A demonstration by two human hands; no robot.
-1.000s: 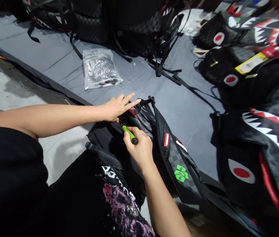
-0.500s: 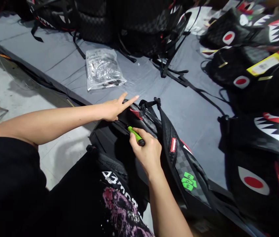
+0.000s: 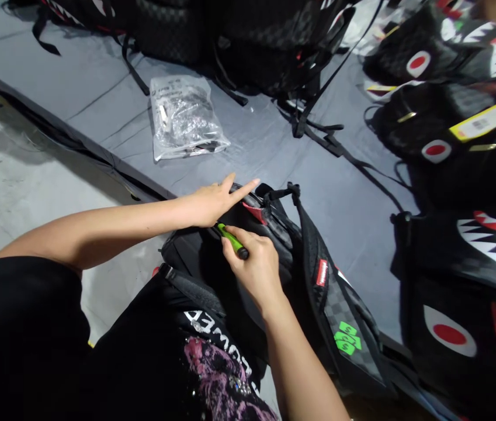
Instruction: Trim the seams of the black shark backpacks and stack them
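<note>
A black checkered backpack [image 3: 330, 292] with green stickers lies at the table's near edge against my body. My left hand [image 3: 212, 202] rests on its top edge, index finger stretched out and pressing the fabric near a red zipper pull. My right hand [image 3: 254, 263] is closed around a small tool with a green handle [image 3: 230, 238], whose tip points at the seam under my left hand. The tool's tip is hidden between my hands.
A clear plastic bag of small parts [image 3: 184, 117] lies on the grey table cover [image 3: 353, 199]. Several black shark-mouth backpacks [image 3: 471, 275] crowd the right side and the far edge. Loose black straps [image 3: 330, 140] trail across the middle. Concrete floor lies to the left.
The view shifted slightly down and right. My right hand brought the green tool a little closer to my left hand; the left hand stays on the backpack.
</note>
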